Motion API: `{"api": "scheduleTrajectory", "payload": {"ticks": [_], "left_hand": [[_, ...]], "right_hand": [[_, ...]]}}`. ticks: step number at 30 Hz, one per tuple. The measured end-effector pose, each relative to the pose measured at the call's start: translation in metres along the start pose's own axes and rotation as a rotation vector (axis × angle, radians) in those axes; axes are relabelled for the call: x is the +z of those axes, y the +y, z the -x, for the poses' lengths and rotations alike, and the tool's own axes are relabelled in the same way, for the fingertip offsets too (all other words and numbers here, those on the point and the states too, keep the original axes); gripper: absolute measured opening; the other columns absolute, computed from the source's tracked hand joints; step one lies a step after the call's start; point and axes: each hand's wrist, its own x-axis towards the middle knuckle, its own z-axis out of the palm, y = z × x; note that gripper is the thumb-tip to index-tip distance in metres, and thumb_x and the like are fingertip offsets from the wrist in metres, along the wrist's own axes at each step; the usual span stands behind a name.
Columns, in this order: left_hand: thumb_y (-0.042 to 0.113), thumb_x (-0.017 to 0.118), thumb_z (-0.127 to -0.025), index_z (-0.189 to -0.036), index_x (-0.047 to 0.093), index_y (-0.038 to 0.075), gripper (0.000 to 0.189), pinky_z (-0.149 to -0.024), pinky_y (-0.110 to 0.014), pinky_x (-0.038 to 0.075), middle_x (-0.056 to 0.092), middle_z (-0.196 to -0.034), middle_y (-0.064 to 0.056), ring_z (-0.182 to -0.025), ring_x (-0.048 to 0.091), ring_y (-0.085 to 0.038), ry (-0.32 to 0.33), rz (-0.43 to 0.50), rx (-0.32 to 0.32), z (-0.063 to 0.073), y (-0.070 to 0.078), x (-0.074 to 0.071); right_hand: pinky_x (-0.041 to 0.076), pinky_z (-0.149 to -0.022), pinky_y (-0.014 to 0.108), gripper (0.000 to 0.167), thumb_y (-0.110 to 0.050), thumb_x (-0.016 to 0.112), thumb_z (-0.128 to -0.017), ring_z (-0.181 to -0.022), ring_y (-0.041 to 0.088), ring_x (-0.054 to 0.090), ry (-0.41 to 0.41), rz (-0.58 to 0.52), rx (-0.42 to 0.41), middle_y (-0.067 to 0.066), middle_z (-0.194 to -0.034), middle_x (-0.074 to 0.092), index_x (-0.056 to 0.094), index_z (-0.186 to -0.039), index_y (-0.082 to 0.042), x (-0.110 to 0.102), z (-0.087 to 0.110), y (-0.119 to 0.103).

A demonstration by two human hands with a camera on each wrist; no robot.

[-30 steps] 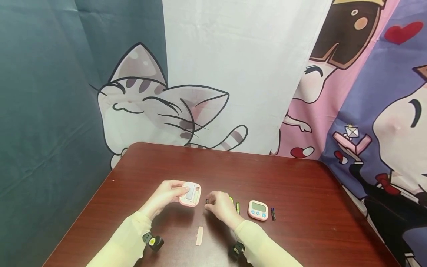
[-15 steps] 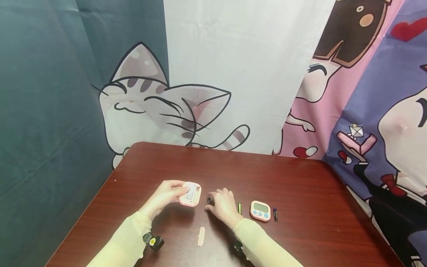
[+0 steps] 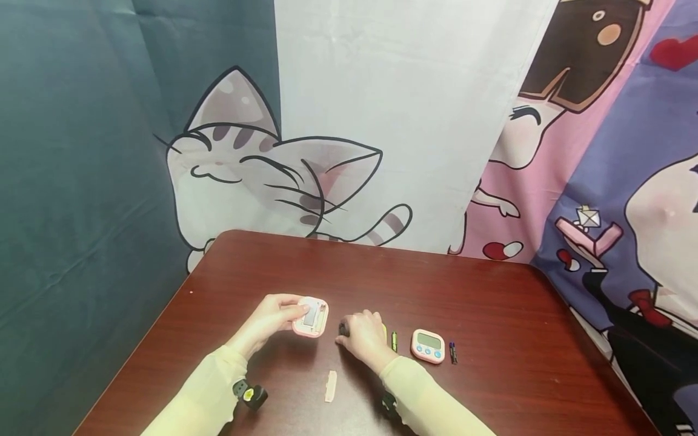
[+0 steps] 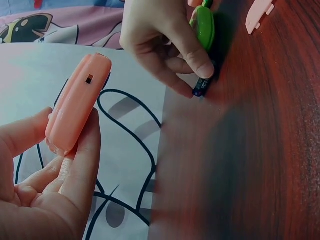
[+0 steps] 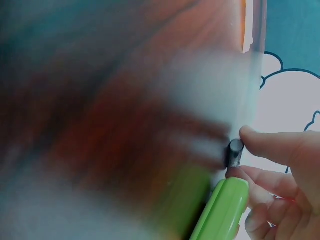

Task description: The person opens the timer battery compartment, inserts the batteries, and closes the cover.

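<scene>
My left hand (image 3: 278, 316) holds up a pink-edged digital timer (image 3: 310, 317), thumb on its pale back, where the battery slot is uncovered. In the left wrist view, the timer's pink side (image 4: 80, 100) shows between thumb and fingers. To its right, my right hand (image 3: 366, 335) pinches a small dark battery (image 4: 204, 86) between thumb and forefinger, low at the tabletop. The battery (image 5: 235, 153) stands end-on to the right wrist camera. A bright green rounded case (image 5: 222, 210) lies beside that hand, mostly hidden in the head view. Between the forearms lies a pink battery cover (image 3: 331, 386).
Right of my right hand lie a green battery (image 3: 394, 341), a second pink timer (image 3: 428, 346) with its screen and blue buttons up, and another dark battery (image 3: 453, 352). The reddish-brown table (image 3: 305, 260) ends at a printed curtain (image 3: 349, 121).
The head view has turned slightly, so the table things sit a little further right. My right hand's fingers have shifted slightly around the dark battery. The left hand keeps the timer in place.
</scene>
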Motion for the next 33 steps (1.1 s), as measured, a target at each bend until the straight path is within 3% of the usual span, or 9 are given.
{"api": "scheduleTrajectory", "payload": {"ticks": [12, 23, 29, 33], "left_hand": [[0.013, 0.066, -0.088, -0.12, 0.054, -0.015, 0.044, -0.076, -0.032, 0.055, 0.067, -0.102, -0.019, -0.084, 0.067, -0.019, -0.004, 0.004, 0.002, 0.0017, -0.0005, -0.0004], [0.011, 0.066, -0.087, -0.119, 0.054, -0.016, 0.043, -0.074, -0.031, 0.055, 0.068, -0.098, -0.016, -0.082, 0.067, -0.017, 0.003, 0.022, 0.002, 0.0001, -0.0029, -0.0006], [0.012, 0.065, -0.088, -0.121, 0.052, -0.017, 0.046, -0.073, -0.031, 0.056, 0.067, -0.099, -0.018, -0.082, 0.067, -0.017, -0.006, 0.011, 0.014, 0.0006, -0.0039, -0.0014], [0.013, 0.065, -0.088, -0.12, 0.053, -0.016, 0.046, -0.073, -0.031, 0.056, 0.067, -0.099, -0.017, -0.082, 0.067, -0.017, 0.003, 0.007, 0.002, 0.0004, -0.004, -0.001]], "right_hand": [[0.032, -0.058, 0.032, 0.024, -0.02, 0.077, -0.067, -0.064, 0.018, 0.054, 0.032, 0.059, -0.053, -0.005, -0.076, 0.07, 0.071, -0.09, -0.025, 0.0004, 0.0023, -0.0031], [0.031, -0.057, 0.031, 0.018, -0.017, 0.075, -0.066, -0.063, 0.018, 0.054, 0.046, 0.045, -0.045, -0.004, -0.072, 0.069, 0.068, -0.082, -0.021, 0.0025, 0.0015, -0.0029], [0.03, -0.058, 0.03, 0.023, -0.017, 0.075, -0.068, -0.064, 0.018, 0.055, 0.089, -0.005, -0.064, -0.006, -0.07, 0.067, 0.069, -0.089, -0.02, 0.0019, 0.0021, -0.0012], [0.035, -0.063, 0.032, 0.028, -0.016, 0.075, -0.069, -0.066, 0.016, 0.059, 0.138, -0.114, -0.054, -0.007, -0.067, 0.066, 0.068, -0.096, -0.018, -0.0039, 0.0026, 0.0006]]}}
